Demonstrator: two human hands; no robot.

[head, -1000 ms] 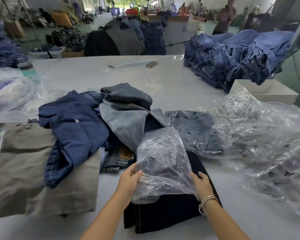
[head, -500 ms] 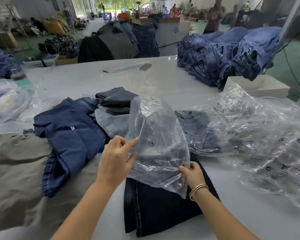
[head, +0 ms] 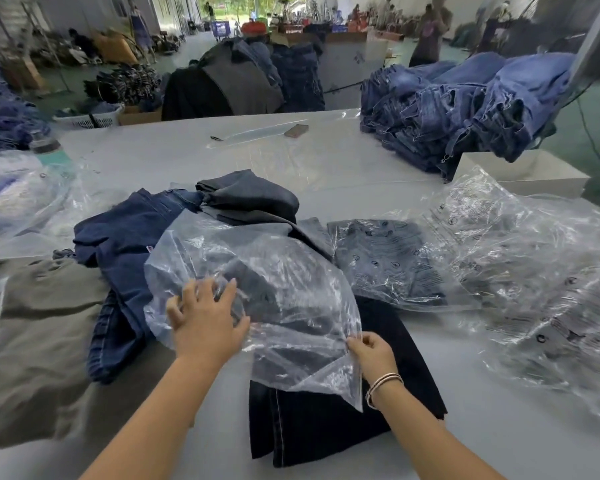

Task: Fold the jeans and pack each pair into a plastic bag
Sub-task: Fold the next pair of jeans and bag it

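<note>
Both forearms bare, no sleeves visible. Right wrist: thin stacked bracelets (head: pixel 383 388), pale/silvery w/ pinkish strands. Left hand (head: pixel 207 322) & right hand (head: pixel 373 355): no gloves.

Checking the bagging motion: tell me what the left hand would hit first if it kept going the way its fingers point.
The left hand, fingers spread and pointing away up the table, already lies against the clear plastic bag. Pushing on, it would probably meet the grey jeans heaped behind; depth is unclear.
</note>
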